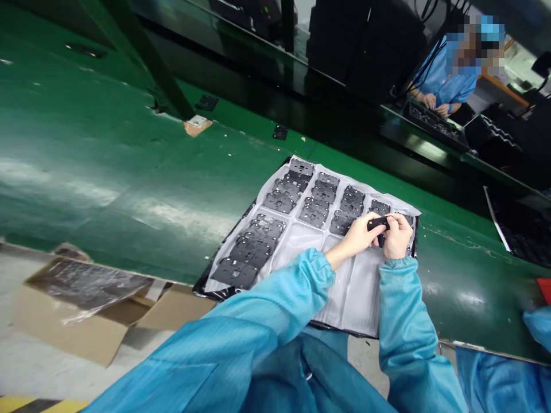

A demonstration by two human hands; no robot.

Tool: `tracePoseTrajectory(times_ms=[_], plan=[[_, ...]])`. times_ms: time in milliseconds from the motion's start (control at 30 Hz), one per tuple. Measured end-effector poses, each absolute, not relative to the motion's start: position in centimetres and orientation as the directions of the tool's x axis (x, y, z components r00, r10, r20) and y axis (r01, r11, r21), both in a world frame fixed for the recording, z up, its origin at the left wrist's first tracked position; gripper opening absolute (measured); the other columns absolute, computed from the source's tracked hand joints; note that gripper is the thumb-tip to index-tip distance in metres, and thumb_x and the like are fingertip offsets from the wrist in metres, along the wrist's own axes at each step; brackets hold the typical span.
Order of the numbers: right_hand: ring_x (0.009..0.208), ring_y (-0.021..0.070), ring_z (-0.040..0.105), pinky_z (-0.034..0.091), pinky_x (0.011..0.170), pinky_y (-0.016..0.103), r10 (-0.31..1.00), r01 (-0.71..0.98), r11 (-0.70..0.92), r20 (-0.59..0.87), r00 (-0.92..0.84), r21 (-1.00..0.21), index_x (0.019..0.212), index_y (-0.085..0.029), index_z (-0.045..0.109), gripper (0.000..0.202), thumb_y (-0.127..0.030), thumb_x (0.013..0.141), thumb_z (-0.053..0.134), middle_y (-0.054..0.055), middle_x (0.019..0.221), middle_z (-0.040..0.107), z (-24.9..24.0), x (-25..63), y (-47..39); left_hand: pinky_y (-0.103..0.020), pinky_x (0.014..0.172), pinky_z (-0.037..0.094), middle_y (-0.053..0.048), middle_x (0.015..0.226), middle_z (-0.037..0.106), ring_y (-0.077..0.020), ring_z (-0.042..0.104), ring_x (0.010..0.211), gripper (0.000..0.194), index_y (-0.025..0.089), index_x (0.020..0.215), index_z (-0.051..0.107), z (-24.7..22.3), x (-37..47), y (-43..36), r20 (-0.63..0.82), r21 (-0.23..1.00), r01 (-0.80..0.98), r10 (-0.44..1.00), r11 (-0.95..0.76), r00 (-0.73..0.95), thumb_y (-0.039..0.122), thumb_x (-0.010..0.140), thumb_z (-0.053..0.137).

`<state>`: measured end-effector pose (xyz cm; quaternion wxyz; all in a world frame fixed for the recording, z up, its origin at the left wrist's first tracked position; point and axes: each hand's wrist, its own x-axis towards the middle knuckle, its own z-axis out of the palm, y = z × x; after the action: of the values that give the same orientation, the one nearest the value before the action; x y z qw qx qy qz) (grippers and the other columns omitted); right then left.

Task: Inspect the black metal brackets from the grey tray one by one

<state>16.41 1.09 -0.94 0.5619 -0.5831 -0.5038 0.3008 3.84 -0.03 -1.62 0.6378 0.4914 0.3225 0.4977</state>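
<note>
Both of my hands meet above the right part of a black tray (200, 287) lined with white film (297, 244). A small black part (377, 223) is held between them; my left hand (359, 234) has its fingers closed on its left end, and my right hand (398, 234) grips its right end. Under the fingers a bit more black shows, partly hidden. Flat black plates (279, 201) lie in overlapping rows in the tray's far compartments, and more plates (245, 258) fill the near left compartment.
The green bench (129, 172) carries a loose black piece (280, 132) beyond the tray and a green post (142, 57). An open cardboard box (77, 332) stands lower left. Across the bench, a person in blue (447, 86) handles parts in a tray. Blue sleeves show at right.
</note>
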Motion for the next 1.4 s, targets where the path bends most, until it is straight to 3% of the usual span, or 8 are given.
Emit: tracePoseTrajectory(times_ms=[67, 200, 367, 567, 900, 1200, 1400], plan=[[0.044, 0.0064, 0.042, 0.034, 0.041, 0.02, 0.914, 0.203, 0.141, 0.206, 0.35, -0.969, 0.082, -0.016, 0.062, 0.022, -0.038, 0.077, 0.061, -0.002, 0.067, 0.057, -1.2, 16.1, 1.2, -0.017, 0.044, 0.043, 0.002, 0.067, 0.058, -0.0095, 0.059, 0.048, 0.029, 0.014, 0.104, 0.051, -1.7, 3.9, 0.5, 0.013, 0.891, -0.442, 0.967, 0.104, 0.254, 0.034, 0.084, 0.057], [0.037, 0.0049, 0.041, 0.034, 0.036, 0.02, 0.908, 0.134, 0.154, 0.193, 0.37, -0.979, 0.086, -0.017, 0.061, 0.025, -0.04, 0.076, 0.066, -0.004, 0.067, 0.056, -1.6, 15.7, 1.3, -0.016, 0.04, 0.044, -0.003, 0.079, 0.061, -0.0088, 0.062, 0.05, 0.024, 0.014, 0.094, 0.053, -1.7, 3.7, 1.3, -0.077, 0.811, -0.567, 0.986, 0.147, 0.147, 0.035, 0.084, 0.057], [0.036, 0.0062, 0.046, 0.037, 0.035, 0.021, 0.924, 0.128, 0.169, 0.202, 0.324, -0.977, 0.084, -0.017, 0.061, 0.025, -0.04, 0.076, 0.067, -0.004, 0.066, 0.056, -1.6, 15.3, 1.1, -0.014, 0.036, 0.038, -0.001, 0.076, 0.062, -0.0043, 0.054, 0.042, 0.021, 0.014, 0.088, 0.056, -1.7, 3.4, 1.5, -0.082, 0.834, -0.545, 0.996, 0.091, 0.041, 0.034, 0.084, 0.056], [0.035, 0.0059, 0.047, 0.038, 0.033, 0.02, 0.931, 0.147, 0.179, 0.216, 0.293, -0.973, 0.085, -0.017, 0.06, 0.025, -0.04, 0.077, 0.068, -0.005, 0.067, 0.056, -1.4, 14.9, 0.8, -0.015, 0.034, 0.034, 0.003, 0.061, 0.054, -0.0053, 0.049, 0.036, 0.016, 0.014, 0.085, 0.058, -1.7, 3.1, 1.6, -0.098, 0.846, -0.528, 0.995, 0.07, -0.024, 0.029, 0.081, 0.054], [0.033, 0.0079, 0.047, 0.041, 0.034, 0.021, 0.96, 0.113, 0.153, 0.175, 0.22, -0.982, 0.086, -0.018, 0.057, 0.026, -0.041, 0.078, 0.067, -0.007, 0.055, 0.053, -1.6, 14.4, 0.6, -0.015, 0.036, 0.022, 0.005, 0.06, 0.05, -0.0012, 0.034, 0.037, 0.012, 0.014, 0.08, 0.058, -1.8, 3.2, 1.5, -0.198, 0.763, -0.634, 0.979, 0.128, -0.04, 0.024, 0.076, 0.052], [0.034, 0.0102, 0.052, 0.045, 0.035, 0.023, 0.962, 0.1, 0.122, 0.143, 0.232, -0.987, 0.084, -0.018, 0.055, 0.03, -0.044, 0.077, 0.066, -0.005, 0.056, 0.057, -1.9, 14.3, 0.7, -0.014, 0.035, 0.025, 0.005, 0.065, 0.053, -0.0013, 0.037, 0.038, 0.011, 0.015, 0.085, 0.055, -1.5, 3.1, 1.4, -0.135, 0.808, -0.579, 0.991, 0.111, 0.001, 0.018, 0.075, 0.05], [0.034, 0.01, 0.052, 0.044, 0.034, 0.022, 0.958, 0.065, 0.125, 0.137, 0.251, -0.99, 0.085, -0.018, 0.054, 0.03, -0.043, 0.076, 0.068, -0.006, 0.058, 0.058, -2.0, 14.7, 1.0, -0.015, 0.035, 0.032, 0.003, 0.069, 0.058, -0.0028, 0.045, 0.035, 0.028, 0.015, 0.109, 0.057, -1.4, 2.8, 1.5, -0.005, 0.88, -0.476, 0.999, -0.012, -0.034, 0.023, 0.083, 0.049]])
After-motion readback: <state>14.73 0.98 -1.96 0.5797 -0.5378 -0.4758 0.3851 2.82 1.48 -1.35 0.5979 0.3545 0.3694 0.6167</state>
